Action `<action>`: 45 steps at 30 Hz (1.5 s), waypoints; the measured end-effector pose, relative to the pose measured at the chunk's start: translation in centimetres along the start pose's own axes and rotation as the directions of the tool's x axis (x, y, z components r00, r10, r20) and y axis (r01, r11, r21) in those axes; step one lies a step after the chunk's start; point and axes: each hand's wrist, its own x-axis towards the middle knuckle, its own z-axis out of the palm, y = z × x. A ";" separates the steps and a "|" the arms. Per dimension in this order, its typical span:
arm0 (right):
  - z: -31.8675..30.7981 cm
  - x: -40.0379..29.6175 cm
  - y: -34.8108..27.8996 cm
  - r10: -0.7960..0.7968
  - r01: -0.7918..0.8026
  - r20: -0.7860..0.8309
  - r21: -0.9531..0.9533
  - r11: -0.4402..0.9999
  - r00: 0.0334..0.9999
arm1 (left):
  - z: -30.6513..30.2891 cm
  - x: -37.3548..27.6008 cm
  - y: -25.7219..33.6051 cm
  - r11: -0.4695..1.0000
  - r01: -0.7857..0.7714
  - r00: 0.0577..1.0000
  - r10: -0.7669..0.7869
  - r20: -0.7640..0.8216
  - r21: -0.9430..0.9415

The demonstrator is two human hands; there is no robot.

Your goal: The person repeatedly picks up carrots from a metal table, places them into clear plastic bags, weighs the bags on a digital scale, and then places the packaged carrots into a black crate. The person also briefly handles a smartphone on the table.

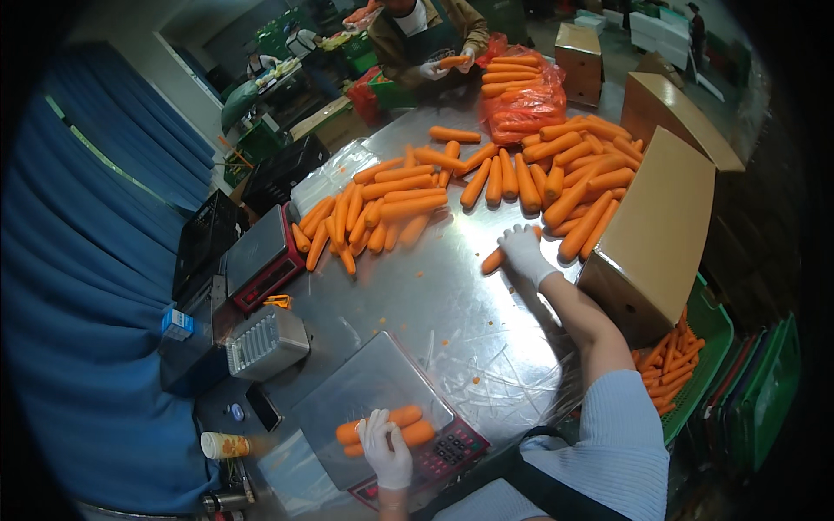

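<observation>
Both of my hands wear white gloves. My left hand (384,449) lies over several carrots (417,432) on the steel pan of a digital scale (365,384), its fingers curled across them. Part of those carrots is hidden under the hand. Out on the metal table, my right hand (525,253) grips a single carrot (493,261), whose tip sticks out to the left of the fingers. Just beyond that hand spreads a large heap of loose carrots (580,169). Another pile of carrots (384,202) lies farther left.
A cardboard box (651,228) stands right of my right forearm, above a green crate (707,371) holding carrots. Left are a second scale (260,254), a metal container (268,342), a phone (264,407) and a paper cup (225,445). Opposite, a person (430,45) holds a carrot beside a red plastic bag (524,104).
</observation>
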 end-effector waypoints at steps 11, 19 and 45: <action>-21.8 -13.6 -7.5 -0.054 -0.374 0.430 0.835 0.403 0.901 | -2.6 0.6 -2.3 0.942 0.205 0.977 -0.211 0.008 -0.267; -20.6 -17.9 -11.2 -0.497 0.252 -0.024 0.882 0.398 0.868 | -2.2 2.0 -0.8 0.976 0.072 0.997 -0.079 -0.025 -0.205; -19.3 -15.3 -21.6 -0.651 0.695 -0.342 0.588 0.414 0.678 | -4.1 -4.9 -0.7 0.988 0.152 0.958 -0.152 -0.242 -0.017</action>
